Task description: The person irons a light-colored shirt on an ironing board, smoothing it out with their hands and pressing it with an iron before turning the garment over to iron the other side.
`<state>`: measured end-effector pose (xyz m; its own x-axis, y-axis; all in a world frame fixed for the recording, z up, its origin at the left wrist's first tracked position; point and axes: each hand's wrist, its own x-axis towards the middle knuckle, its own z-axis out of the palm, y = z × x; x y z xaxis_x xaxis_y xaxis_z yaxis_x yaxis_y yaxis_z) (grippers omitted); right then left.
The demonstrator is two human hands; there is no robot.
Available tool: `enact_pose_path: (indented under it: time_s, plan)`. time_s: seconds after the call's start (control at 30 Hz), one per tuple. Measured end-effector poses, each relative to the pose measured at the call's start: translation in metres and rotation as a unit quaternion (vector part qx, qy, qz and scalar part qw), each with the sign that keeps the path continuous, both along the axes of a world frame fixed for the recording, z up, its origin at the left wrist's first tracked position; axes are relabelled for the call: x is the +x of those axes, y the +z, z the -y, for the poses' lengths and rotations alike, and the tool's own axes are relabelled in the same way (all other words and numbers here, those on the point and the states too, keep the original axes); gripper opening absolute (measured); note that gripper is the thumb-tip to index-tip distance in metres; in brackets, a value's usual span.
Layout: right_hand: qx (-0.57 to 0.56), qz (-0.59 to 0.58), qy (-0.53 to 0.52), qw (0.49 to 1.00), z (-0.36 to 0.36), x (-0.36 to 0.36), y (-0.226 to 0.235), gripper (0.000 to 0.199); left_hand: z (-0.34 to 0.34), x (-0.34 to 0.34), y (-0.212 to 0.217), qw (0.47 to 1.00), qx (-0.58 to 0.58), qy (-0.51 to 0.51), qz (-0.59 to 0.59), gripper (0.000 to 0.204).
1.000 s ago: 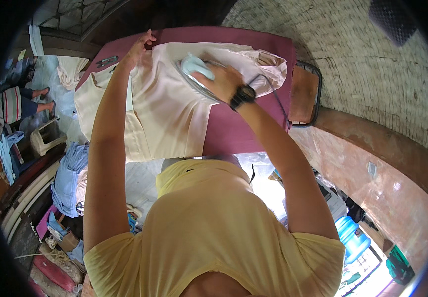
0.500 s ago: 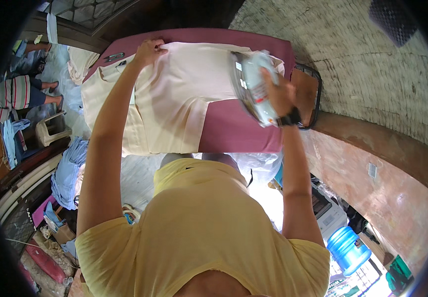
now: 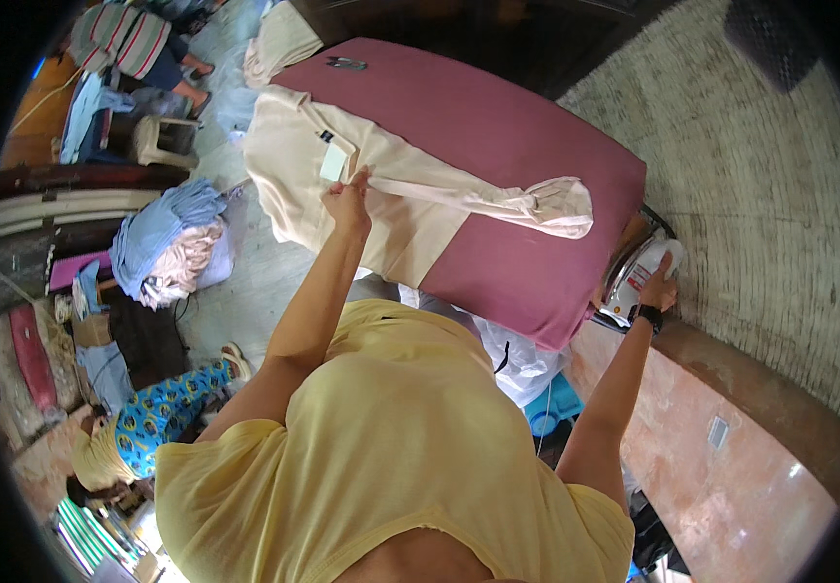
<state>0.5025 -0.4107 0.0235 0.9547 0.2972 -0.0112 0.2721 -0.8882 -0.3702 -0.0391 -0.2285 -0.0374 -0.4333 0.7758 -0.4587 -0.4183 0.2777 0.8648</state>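
Note:
A cream garment [image 3: 293, 194] lies across the maroon-covered ironing board [image 3: 517, 126], its left part hanging over the near left edge. A long narrow part of it stretches right along the board and ends in a crumpled bunch. My left hand [image 3: 347, 206] pinches a fold of the garment beside a pale tag [image 3: 334, 161] and a small dark label. At the board's right end, my right hand [image 3: 661, 288] grips a clothes iron [image 3: 634, 280] by its handle, over the metal-framed rest. Whether the iron touches the rest I cannot tell.
Small thread snips [image 3: 346, 64] lie at the board's far left. Blue and pink clothes [image 3: 172, 238] are heaped on the left, near a beige stool [image 3: 165, 143]. Two other people are on the left. A stone-like ledge [image 3: 711, 428] runs along the right.
The iron has moved right, off the garment to the board's end. The garment, spread wide before, is now drawn left and folded narrower. My view has turned.

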Motion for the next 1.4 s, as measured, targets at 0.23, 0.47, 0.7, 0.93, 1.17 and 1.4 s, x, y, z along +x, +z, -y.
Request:
enact_pose_path:
  time_s: [0.23,0.47,0.7,0.93,1.17,1.4]
  plan:
    - [0.017,-0.061,0.005,0.998,0.009,-0.014,-0.007,0.093,0.016,-0.033,0.051,0.954,0.043,-0.152,0.254,0.012]
    - [0.165,0.324,0.318,0.875,-0.067,-0.077,0.010,0.068,0.018,-0.108,0.205,0.959,0.225,-0.163,0.048,0.026]
    - [0.391,-0.072,0.738,0.545,-0.193,-0.477,0.107,0.071,0.111,-0.263,0.390,0.875,0.324,-0.338,-0.125,0.036]
    - [0.184,-0.118,0.887,0.408,-0.172,-0.699,0.103,0.060,0.211,-0.433,0.482,0.772,0.288,-0.254,-0.507,0.037]
    - [-0.092,-0.126,0.924,0.350,-0.089,-0.624,0.032,0.044,0.233,-0.594,0.495,0.643,0.203,-0.119,-0.729,0.039]
    - [-0.005,-0.341,0.745,0.573,-0.075,-0.455,0.087,0.040,0.093,-0.678,0.449,0.545,0.250,-0.181,-0.779,0.040]
